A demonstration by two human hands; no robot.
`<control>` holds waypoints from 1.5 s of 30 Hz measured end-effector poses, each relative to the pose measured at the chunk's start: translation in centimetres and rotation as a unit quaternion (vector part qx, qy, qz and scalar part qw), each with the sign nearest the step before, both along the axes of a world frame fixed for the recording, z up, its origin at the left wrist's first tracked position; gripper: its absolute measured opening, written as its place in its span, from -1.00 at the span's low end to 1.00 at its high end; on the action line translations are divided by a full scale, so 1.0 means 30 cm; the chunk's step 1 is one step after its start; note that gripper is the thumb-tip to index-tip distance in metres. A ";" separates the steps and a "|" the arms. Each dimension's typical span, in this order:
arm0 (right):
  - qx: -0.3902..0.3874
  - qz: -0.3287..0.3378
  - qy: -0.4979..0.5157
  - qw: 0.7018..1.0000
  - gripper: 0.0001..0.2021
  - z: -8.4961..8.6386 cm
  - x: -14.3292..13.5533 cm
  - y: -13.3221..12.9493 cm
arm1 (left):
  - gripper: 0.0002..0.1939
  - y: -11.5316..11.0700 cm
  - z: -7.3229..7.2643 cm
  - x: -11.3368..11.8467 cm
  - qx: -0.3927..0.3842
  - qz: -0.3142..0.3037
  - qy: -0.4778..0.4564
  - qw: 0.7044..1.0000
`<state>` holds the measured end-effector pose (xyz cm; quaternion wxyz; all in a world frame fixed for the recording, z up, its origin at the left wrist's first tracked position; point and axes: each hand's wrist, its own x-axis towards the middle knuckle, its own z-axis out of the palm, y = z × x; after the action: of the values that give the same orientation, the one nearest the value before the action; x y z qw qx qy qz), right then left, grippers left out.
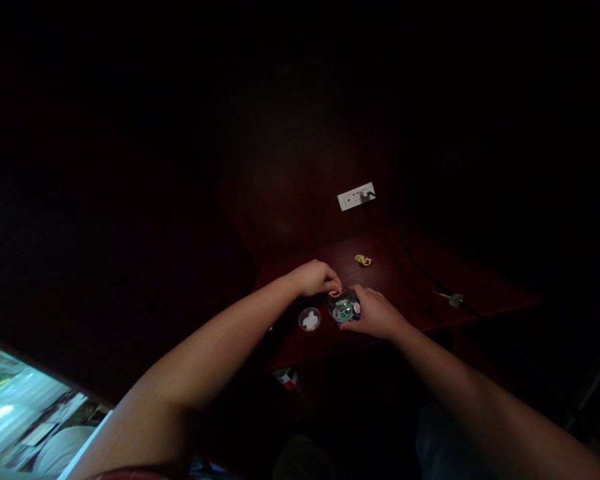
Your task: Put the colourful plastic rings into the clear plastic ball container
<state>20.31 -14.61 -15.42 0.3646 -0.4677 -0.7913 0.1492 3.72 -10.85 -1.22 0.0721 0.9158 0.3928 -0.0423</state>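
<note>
My right hand [375, 312] is wrapped round the side of a small clear jar [337, 308] on the dark red table. Green, pink and other coloured loops that look like hair ties [345, 310] lie inside it. At the jar's mouth, my left hand [321, 278] pinches a pink hair tie [335, 293]; the fingertips partly hide it. Left of the jar lies a round clear lid [309, 319] with a white shape on it. Some yellow hair ties [363, 260] rest on the table beyond the jar.
A white wall socket [357, 197] holds a plug, and a dark cable [420, 267] runs down from it to the right across the table. Below the table's front edge is a red, white and black container [287, 379]. Bright light enters at the lower left; much else is dark.
</note>
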 end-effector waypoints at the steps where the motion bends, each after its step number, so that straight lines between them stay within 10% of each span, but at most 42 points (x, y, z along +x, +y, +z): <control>1: 0.002 0.000 0.001 1.000 -0.28 0.000 0.000 0.000 | -0.82 0.000 0.001 0.000 0.002 -0.001 0.001 1.000; 45: 0.005 -0.007 -0.001 1.000 -0.23 -0.008 -0.001 0.005 | -0.79 -0.022 0.022 0.001 0.023 0.023 0.020 0.999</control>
<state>20.29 -14.45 -15.67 0.3670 -0.4712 -0.7893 0.1424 3.73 -11.51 -0.56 0.0443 0.9069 0.4161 -0.0500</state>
